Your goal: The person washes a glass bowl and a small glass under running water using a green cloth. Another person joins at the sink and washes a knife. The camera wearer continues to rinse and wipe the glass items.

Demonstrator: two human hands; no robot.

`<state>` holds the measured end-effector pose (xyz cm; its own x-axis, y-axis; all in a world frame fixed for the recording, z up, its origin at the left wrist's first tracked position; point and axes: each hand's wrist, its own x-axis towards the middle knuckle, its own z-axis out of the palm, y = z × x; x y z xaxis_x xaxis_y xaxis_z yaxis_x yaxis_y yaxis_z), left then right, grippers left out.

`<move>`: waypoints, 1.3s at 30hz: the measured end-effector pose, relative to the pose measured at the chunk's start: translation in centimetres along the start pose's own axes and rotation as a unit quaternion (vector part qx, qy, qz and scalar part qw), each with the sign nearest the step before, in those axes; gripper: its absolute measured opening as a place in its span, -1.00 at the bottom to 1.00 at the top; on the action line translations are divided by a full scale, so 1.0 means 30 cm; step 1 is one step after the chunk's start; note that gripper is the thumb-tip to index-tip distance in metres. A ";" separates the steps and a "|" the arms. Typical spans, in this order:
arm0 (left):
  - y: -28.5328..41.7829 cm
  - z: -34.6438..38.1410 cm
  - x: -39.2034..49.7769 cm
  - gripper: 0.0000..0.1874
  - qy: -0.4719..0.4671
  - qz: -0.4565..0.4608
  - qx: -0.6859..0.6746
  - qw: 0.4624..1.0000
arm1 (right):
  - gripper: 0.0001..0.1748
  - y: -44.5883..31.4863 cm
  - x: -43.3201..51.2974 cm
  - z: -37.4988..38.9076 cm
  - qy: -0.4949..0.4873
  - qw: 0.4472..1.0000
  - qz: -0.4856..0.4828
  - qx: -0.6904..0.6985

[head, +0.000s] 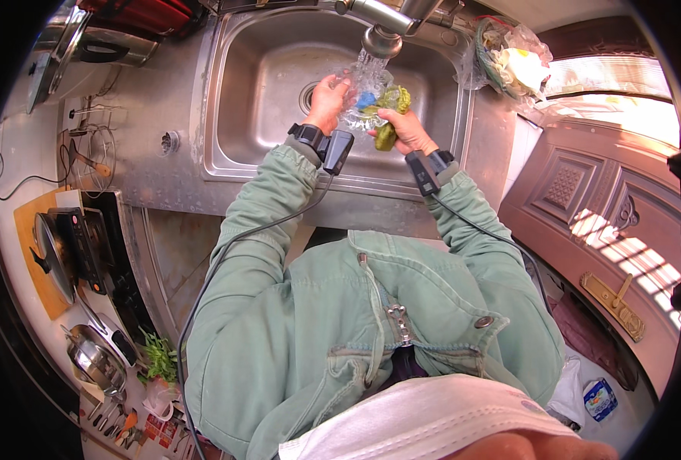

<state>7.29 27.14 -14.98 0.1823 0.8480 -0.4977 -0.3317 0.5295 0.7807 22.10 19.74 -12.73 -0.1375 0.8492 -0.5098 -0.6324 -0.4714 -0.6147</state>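
Under the running tap [381, 43], my left hand [324, 103] grips a clear, see-through object [352, 95]. Splashing water blurs its outline, so I cannot tell its exact kind. A small blue patch [366, 100] shows at its middle, partly hidden by water. My right hand [407, 129] holds a wet yellow-green cloth [386, 137], bunched up against the right side of the clear object. Both hands are above the stainless steel sink [260, 115], and the drain [307, 98] shows just left of my left hand.
A basket with plastic bags [513, 57] stands at the sink's right rear corner. Metal pots [107, 49] stand at the back left. A sink strainer [169, 142] lies on the left counter. Cables [248, 231] run along both sleeves. A brown door [599, 195] is at right.
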 end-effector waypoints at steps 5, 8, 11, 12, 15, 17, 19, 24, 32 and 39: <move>-0.110 0.042 -0.056 -0.72 0.160 -0.014 -0.075 0.984 | -0.63 0.085 0.003 0.045 -0.005 0.981 -0.124 0.146; -0.103 0.008 -0.088 -0.56 0.091 -0.040 -0.036 0.994 | -0.68 0.070 0.013 0.008 0.077 0.992 -0.099 0.019; -0.041 -0.028 -0.132 -0.45 0.077 0.215 0.357 0.906 | -0.65 0.012 0.033 -0.048 0.028 0.999 -0.030 0.018; -0.013 -0.047 -0.153 -0.39 0.026 0.299 0.505 0.809 | -0.66 -0.004 0.044 -0.054 0.044 0.999 -0.019 -0.013; 0.016 -0.053 -0.225 -0.39 -0.128 0.355 0.704 0.602 | -0.66 -0.038 0.065 -0.048 0.066 0.997 0.040 -0.010; 0.022 -0.045 -0.230 -0.50 -0.137 0.376 0.683 0.611 | -0.61 -0.051 0.074 -0.033 0.050 0.996 0.070 -0.039; 0.015 -0.039 -0.209 -0.56 -0.166 0.371 0.659 0.632 | -0.58 -0.067 0.081 -0.028 0.059 0.992 0.096 -0.050; -0.005 -0.061 -0.139 -0.77 -0.162 0.126 0.223 0.953 | -0.37 -0.098 0.063 -0.043 0.055 0.987 0.071 -0.134; 0.023 -0.060 -0.150 -0.81 -0.177 0.031 0.097 0.979 | -0.43 0.064 0.008 0.153 0.056 0.885 -0.284 -0.365; 0.050 -0.054 -0.181 -0.85 -0.225 0.012 0.062 0.972 | -0.47 -0.001 0.118 0.119 0.131 0.965 -0.049 -0.221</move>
<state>4.30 23.29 -11.70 0.5720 0.7693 -0.2846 -0.2324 0.4847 0.8433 18.91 23.60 -12.37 0.1399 0.8329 -0.5354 -0.2379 -0.4966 -0.8348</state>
